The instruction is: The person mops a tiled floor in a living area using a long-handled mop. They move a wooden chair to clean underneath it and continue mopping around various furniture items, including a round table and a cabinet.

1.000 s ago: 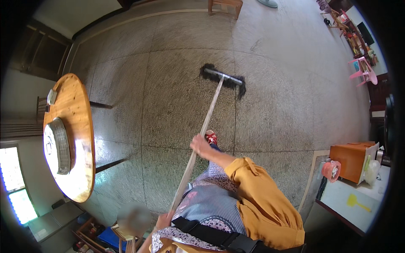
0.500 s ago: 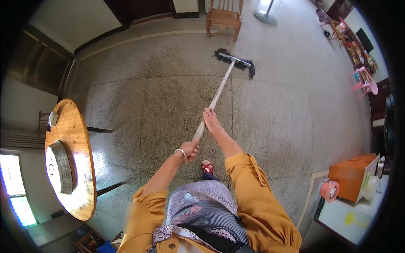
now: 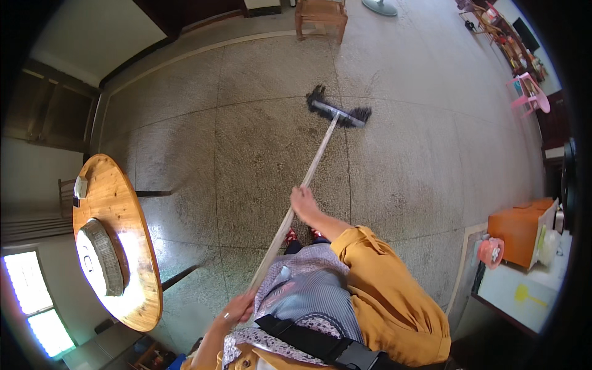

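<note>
A mop with a long pale wooden handle slants across the middle, its dark, shaggy head on the speckled floor ahead of me. My left hand is wrapped round the upper end of the handle, low at my left side near my waist. Farther along the shaft, my right hand closes round it in front of my body. Both hands grip this one handle. Partly hidden below the handle are my feet in red shoes.
At the left stands a round wooden table bearing a woven basket. A wooden chair and a grey-green round base are ahead. To the right are a pink chair and a white surface with an orange box.
Both hands have come back toward my body, the left dropping to my waist. The mop head has been drawn nearer. My right hand's fingers, stretched before, now curl round the handle.
</note>
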The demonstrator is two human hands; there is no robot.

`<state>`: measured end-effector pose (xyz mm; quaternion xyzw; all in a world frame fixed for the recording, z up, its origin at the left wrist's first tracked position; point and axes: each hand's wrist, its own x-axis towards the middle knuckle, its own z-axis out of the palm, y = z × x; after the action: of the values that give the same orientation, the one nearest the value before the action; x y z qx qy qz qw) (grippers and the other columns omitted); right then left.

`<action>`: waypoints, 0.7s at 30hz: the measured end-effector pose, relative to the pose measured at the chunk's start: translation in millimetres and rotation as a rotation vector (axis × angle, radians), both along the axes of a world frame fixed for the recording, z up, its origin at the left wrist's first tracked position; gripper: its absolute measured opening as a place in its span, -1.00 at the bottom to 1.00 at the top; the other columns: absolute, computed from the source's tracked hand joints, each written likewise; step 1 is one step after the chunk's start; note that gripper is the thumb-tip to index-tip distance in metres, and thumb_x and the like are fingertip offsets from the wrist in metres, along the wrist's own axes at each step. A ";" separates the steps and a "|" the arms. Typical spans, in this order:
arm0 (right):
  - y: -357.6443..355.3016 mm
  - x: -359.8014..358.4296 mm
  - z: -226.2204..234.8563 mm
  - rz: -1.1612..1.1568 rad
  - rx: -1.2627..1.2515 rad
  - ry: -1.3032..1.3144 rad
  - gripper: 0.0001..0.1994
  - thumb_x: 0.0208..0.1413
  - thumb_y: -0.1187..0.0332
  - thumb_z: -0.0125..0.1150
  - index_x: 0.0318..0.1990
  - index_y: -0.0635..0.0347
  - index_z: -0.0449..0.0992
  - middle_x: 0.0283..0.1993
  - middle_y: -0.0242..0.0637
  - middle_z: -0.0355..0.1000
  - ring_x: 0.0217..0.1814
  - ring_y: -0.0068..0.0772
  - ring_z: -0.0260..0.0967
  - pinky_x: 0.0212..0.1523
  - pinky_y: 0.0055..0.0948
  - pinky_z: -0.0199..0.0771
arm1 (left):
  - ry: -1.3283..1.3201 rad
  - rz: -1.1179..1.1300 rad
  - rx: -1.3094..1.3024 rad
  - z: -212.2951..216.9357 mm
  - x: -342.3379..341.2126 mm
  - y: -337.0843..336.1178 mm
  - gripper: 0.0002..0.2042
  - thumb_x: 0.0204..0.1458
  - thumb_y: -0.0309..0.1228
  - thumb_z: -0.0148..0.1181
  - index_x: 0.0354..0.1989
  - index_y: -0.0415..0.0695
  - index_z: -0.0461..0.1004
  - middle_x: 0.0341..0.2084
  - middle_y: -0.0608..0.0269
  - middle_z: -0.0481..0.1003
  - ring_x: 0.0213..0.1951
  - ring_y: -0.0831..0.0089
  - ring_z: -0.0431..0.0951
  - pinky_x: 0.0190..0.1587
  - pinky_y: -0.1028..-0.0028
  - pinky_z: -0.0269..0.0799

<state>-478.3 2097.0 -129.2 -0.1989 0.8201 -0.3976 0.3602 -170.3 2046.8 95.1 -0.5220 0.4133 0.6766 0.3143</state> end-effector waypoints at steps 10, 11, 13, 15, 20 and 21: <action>-46.4 200.0 -36.9 0.890 -0.582 0.331 -0.83 -0.19 0.19 -0.07 -0.68 -0.01 0.26 -0.70 -0.33 0.26 -0.58 -0.25 0.27 -0.49 -0.26 0.12 | -0.358 0.025 -0.227 145.5 139.4 -93.4 -0.70 -0.03 -0.25 0.05 -0.61 -0.25 0.38 -0.89 0.34 0.22 -0.90 0.65 0.08 -0.86 0.60 -0.14; -49.3 193.8 -41.2 0.998 -0.496 0.434 -0.82 -0.14 0.17 -0.11 -0.64 -0.02 0.24 -0.65 -0.36 0.28 -0.51 -0.27 0.28 -0.46 -0.28 0.12 | -0.361 0.020 -0.230 143.2 134.2 -97.2 -0.70 -0.03 -0.25 0.06 -0.62 -0.25 0.37 -0.89 0.34 0.21 -0.90 0.65 0.08 -0.86 0.61 -0.13; -52.7 175.4 -49.8 0.913 -0.531 0.436 -0.83 -0.14 0.18 -0.10 -0.63 -0.02 0.26 -0.63 -0.38 0.29 -0.49 -0.29 0.29 -0.42 -0.29 0.12 | -0.366 -0.007 -0.230 140.1 114.0 -104.0 -0.68 0.00 -0.23 0.02 -0.55 -0.31 0.42 -0.87 0.34 0.25 -0.88 0.68 0.09 -0.84 0.65 -0.11; -55.1 136.4 -31.1 0.947 -0.445 0.564 -0.86 -0.20 0.23 -0.02 -0.66 0.01 0.31 -0.64 -0.37 0.32 -0.49 -0.29 0.33 -0.43 -0.30 0.19 | -0.371 0.011 -0.255 127.6 88.6 -104.5 -0.68 0.00 -0.23 0.03 -0.56 -0.30 0.42 -0.88 0.35 0.24 -0.88 0.68 0.08 -0.83 0.65 -0.11; -55.1 10.4 -43.3 0.992 -0.258 0.625 -0.88 -0.34 0.29 0.10 -0.74 0.06 0.36 -0.71 -0.28 0.33 -0.57 -0.25 0.37 -0.55 -0.24 0.30 | -0.214 -0.118 -0.250 63.0 9.8 -103.4 -0.65 -0.04 -0.13 0.04 -0.58 -0.20 0.43 -0.86 0.40 0.26 -0.84 0.67 0.16 -0.78 0.59 -0.02; -48.9 -25.8 -54.8 0.946 -0.325 0.622 -0.90 -0.35 0.30 0.09 -0.72 0.05 0.38 -0.69 -0.25 0.33 -0.57 -0.22 0.36 -0.56 -0.21 0.29 | -0.187 -0.135 -0.253 42.4 -14.8 -105.3 -0.63 -0.06 -0.08 0.05 -0.60 -0.18 0.42 -0.85 0.41 0.25 -0.83 0.68 0.14 -0.78 0.59 -0.01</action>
<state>-504.1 2048.1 -183.9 -0.7032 0.6378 -0.2372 0.2060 -185.1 1941.5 137.5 -0.5891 0.4985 0.5450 0.3279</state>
